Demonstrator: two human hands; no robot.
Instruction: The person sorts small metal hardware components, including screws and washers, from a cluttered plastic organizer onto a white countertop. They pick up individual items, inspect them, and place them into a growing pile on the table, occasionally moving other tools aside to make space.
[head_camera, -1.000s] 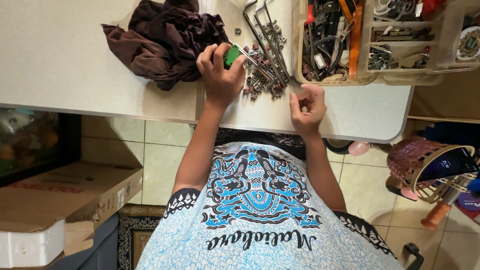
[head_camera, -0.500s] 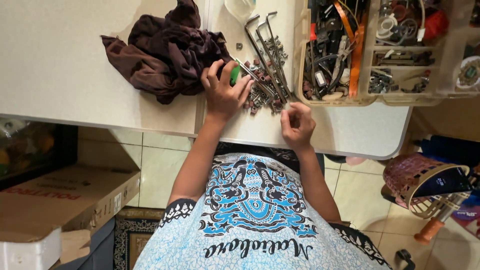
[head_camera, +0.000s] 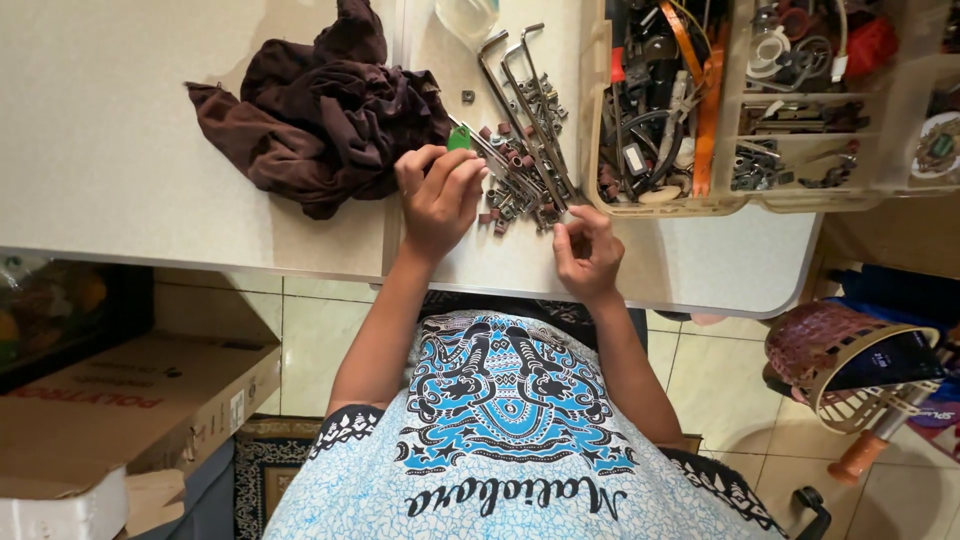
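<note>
The left hand (head_camera: 438, 200) pinches a small green piece (head_camera: 459, 138) beside the pile of metal parts (head_camera: 520, 170) on the table (head_camera: 120, 170). The right hand (head_camera: 588, 250), just below the pile, seems to pinch something tiny. Beyond the pile, a clear plastic box (head_camera: 730, 200) holds tools and wires. Left of the pile lies a brown cloth (head_camera: 320, 125); below it, a cardboard box (head_camera: 110, 410).
</note>
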